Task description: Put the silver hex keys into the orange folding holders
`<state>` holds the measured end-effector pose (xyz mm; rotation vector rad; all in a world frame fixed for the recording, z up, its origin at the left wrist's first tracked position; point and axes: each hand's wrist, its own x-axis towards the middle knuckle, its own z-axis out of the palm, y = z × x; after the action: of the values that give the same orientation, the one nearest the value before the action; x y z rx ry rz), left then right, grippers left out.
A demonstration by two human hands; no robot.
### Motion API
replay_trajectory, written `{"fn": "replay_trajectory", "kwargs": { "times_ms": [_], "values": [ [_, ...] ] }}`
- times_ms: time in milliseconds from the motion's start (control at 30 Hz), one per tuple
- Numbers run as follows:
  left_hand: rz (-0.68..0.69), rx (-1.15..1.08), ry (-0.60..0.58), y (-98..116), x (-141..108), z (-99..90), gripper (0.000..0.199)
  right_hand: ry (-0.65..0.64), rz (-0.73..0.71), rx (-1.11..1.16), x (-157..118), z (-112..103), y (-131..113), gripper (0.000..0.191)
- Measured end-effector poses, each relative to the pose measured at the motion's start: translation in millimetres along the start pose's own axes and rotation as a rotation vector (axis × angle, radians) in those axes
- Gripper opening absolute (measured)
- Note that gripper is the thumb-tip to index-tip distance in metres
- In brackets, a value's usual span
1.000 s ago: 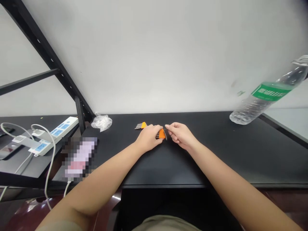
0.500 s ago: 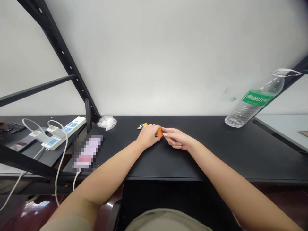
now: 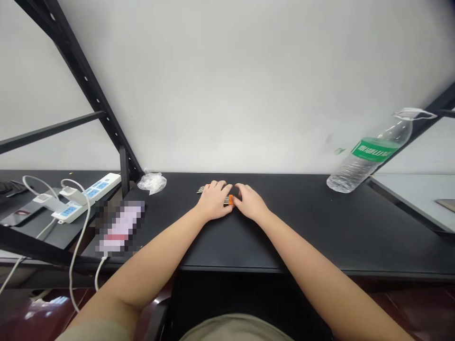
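Note:
On the black table, a small flat orange object with black and white stripes point(image 3: 226, 201) lies mostly under my hands. I cannot make out its kind. A striped end point(image 3: 201, 189) pokes out beyond the fingers of my left hand point(image 3: 213, 201), which is closed over the object from above. My right hand point(image 3: 250, 201) is at the orange end, thumb against it and fingers curled down beside it. The two hands nearly meet, and the object's middle is hidden beneath the left palm.
A crumpled clear plastic bag point(image 3: 152, 183) lies toward the back left. Nearer is a blurred-out phone point(image 3: 122, 226) with a white cable. A power strip point(image 3: 88, 196) with plugs sits beyond the black rack post. At right, a large plastic bottle point(image 3: 369, 150) stands by the wall.
My right hand has turned palm-down from a sideways pinch at the object's end and moved closer to the left. The view has shifted slightly; the left hand stays on the object.

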<state>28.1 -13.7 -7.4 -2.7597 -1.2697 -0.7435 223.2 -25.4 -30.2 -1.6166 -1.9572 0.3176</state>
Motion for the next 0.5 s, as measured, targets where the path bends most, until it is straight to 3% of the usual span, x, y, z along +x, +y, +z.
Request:
{"fn": "replay_trajectory", "kwargs": {
  "times_ms": [100, 233, 367, 500],
  "values": [
    [-0.131, -0.065, 0.008, -20, 2, -5.4, 0.056, 0.072, -0.072, -0.092, -8, -2, -4, 0.043],
    [-0.414, -0.127, -0.125, -56, 5, -10.2, 0.064, -0.053, -0.255, -0.201, -18, -1, -10, 0.027],
    [-0.433, -0.145, -0.163, -73, 5, -8.3, 0.059, -0.1, -0.251, -0.295, -17, -1, -6, 0.033],
    [-0.457, -0.185, -0.168, -73, 4, -3.7, 0.058, 0.012, -0.16, -0.301, -11, -5, 0, 0.035]
  ]
}}
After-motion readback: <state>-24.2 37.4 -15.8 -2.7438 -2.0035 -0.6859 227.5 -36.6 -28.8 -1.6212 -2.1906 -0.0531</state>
